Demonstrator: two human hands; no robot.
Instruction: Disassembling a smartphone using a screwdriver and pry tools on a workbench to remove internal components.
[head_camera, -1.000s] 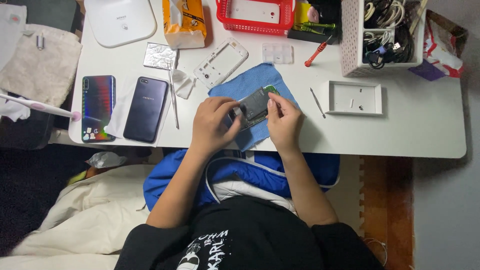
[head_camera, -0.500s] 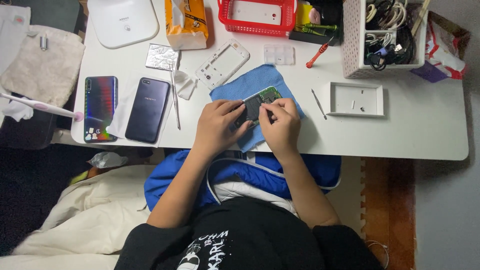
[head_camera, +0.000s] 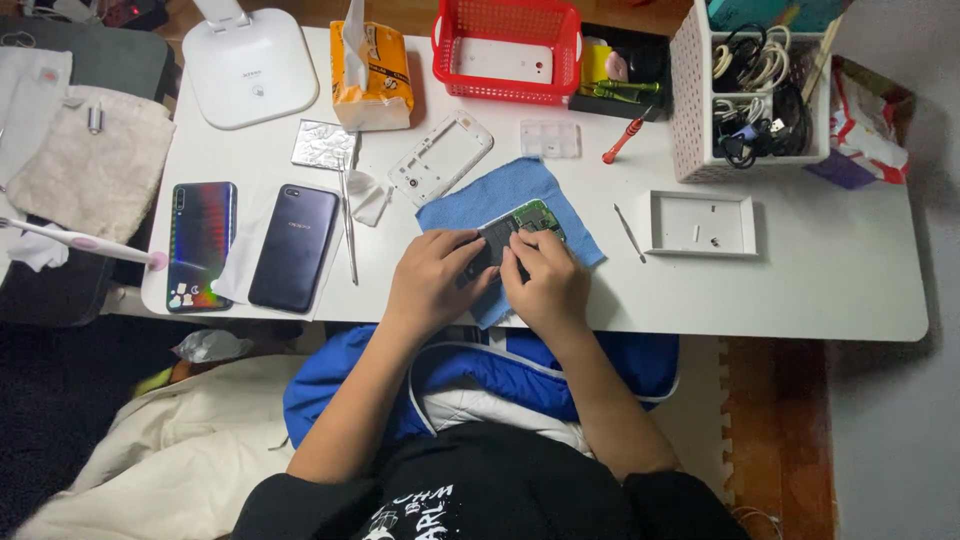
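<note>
An opened phone body (head_camera: 520, 228) with a green circuit board showing lies tilted over a blue cloth (head_camera: 500, 205) on the white table (head_camera: 800, 280). My left hand (head_camera: 432, 282) grips its lower left end. My right hand (head_camera: 545, 285) rests over its lower right part, fingers curled on it. The bottom half of the phone is hidden by both hands.
A white phone frame (head_camera: 440, 157), tweezers (head_camera: 346, 215), two dark phones (head_camera: 295, 247) and a foil pad (head_camera: 322, 144) lie to the left. A red basket (head_camera: 505, 50), tissue pack (head_camera: 370, 75), red screwdriver (head_camera: 622, 140), white tray (head_camera: 700, 223) and cable bin (head_camera: 750, 90) stand behind and to the right.
Both hands and the phone body shifted slightly toward me and closed together over its lower end; the phone sits flatter on the cloth.
</note>
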